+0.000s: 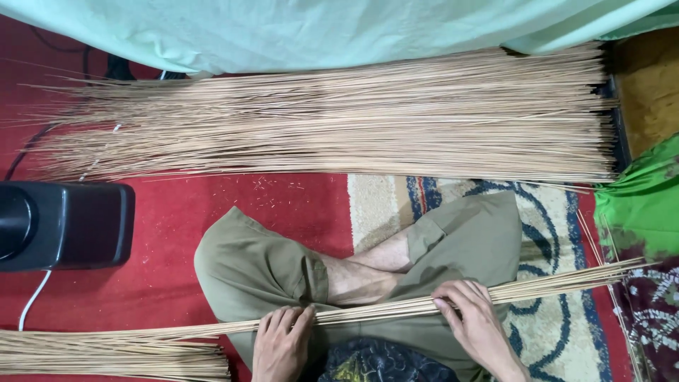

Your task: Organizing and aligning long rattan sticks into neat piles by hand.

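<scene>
Nearest the camera, two bare hands rest on one slim bundle of thin sticks (396,308) laid across the person's crossed legs. The left hand (281,345) presses on the bundle with its fingers (296,320) curled over it. The right hand (475,318) lies on top farther along, its fingers (453,296) bent over the sticks and closed lightly about them. The sticks are long, straight, pale tan and very thin; they are too many to count. The bundle runs from lower left up to the right, past the olive trousers (262,265). A second, thicker pile of sticks (113,354) lies on the red carpet (177,212) at lower left. A patterned cream rug (385,201) lies under the right knee. One black box-shaped device (64,225) sits at left. Farthest, a third, broad heap of sticks (339,120) spreads below a pale green cloth (318,28).
</scene>
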